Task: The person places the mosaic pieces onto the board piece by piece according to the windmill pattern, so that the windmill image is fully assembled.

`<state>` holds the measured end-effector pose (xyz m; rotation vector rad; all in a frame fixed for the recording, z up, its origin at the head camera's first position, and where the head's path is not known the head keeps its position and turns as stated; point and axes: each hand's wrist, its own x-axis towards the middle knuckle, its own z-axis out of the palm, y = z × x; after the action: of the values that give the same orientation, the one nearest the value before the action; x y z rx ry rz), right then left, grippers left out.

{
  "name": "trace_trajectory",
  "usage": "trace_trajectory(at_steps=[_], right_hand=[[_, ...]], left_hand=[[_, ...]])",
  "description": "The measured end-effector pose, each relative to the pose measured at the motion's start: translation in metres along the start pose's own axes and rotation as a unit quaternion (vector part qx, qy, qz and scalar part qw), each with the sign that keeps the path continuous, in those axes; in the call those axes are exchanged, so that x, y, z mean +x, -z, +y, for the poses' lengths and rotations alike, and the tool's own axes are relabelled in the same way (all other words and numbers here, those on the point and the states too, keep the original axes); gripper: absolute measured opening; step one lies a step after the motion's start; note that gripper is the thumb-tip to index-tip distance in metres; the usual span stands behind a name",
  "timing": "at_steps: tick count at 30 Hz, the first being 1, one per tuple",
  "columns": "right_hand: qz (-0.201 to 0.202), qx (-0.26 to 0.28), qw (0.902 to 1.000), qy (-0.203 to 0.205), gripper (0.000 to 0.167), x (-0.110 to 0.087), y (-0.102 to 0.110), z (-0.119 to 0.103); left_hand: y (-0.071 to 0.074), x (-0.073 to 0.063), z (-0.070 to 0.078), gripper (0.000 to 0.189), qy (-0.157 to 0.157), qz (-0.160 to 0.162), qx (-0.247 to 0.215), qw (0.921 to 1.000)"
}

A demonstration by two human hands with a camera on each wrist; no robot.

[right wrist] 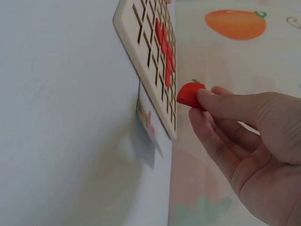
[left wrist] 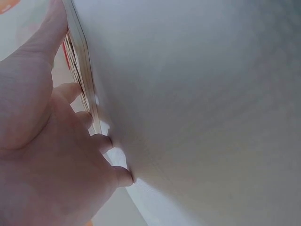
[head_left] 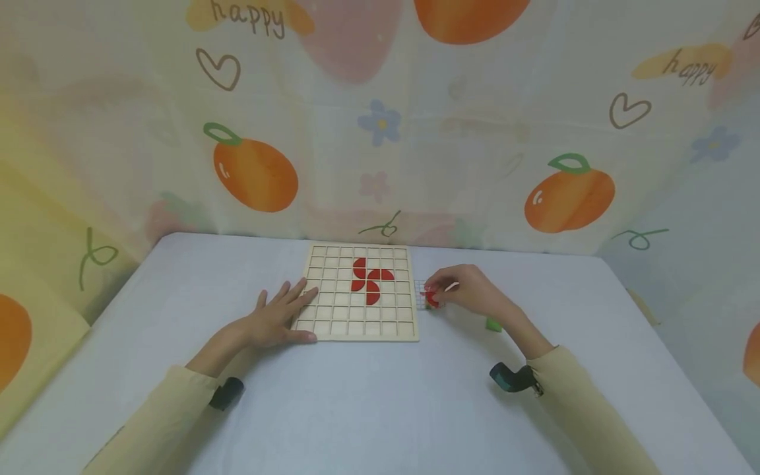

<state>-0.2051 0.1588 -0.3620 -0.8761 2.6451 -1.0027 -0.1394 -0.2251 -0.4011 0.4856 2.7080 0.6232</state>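
Observation:
A square wooden grid board (head_left: 330, 328) lies on the table, with several red quarter-round pieces (head_left: 372, 293) set near its middle in a pinwheel shape. My left hand (head_left: 276, 321) rests with spread fingers at the board's left edge; in the left wrist view the thumb lies along the board's side. To the right of the board, my right hand (head_left: 469, 290) pinches a red rounded piece (right wrist: 190, 95) between thumb and fingers. It is held above a small printed card (right wrist: 148, 120), which partly shows beside the board's right edge.
A green piece (head_left: 493, 324) lies on the white tabletop (head_left: 368, 409), partly behind my right wrist. Dark wrist-worn cameras (head_left: 512, 378) sit under both sleeves. A fruit-patterned cloth (head_left: 451, 165) hangs behind the table's far edge.

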Motion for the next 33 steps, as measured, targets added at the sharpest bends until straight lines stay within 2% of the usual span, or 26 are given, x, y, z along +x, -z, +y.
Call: trace_trajectory(at_steps=[4,9,15,19,33], right_hand=[[-0.003,0.015,0.9999,0.006,0.021,0.013,-0.008,-0.006],[-0.009,0.008,0.9999,0.011,0.018,0.031,-0.021,-0.016],[0.012,0.028,0.9990,0.031,0.017,0.053,-0.035,-0.026],[0.021,0.048,0.9982,0.028,0.017,0.066,-0.045,-0.030],[0.022,0.086,0.9955,0.035,0.017,0.096,-0.069,-0.042]], left_hand=[[0.000,0.000,0.000,0.098,-0.003,-0.001,-0.004,1.0000],[0.000,-0.001,0.001,0.098,-0.002,-0.005,-0.011,0.9999],[0.000,-0.001,0.001,0.097,-0.009,0.001,-0.013,0.9999],[-0.001,-0.001,-0.001,0.098,-0.008,0.001,-0.009,0.9999],[-0.001,-0.002,0.001,0.097,-0.011,0.006,-0.001,0.9999]])
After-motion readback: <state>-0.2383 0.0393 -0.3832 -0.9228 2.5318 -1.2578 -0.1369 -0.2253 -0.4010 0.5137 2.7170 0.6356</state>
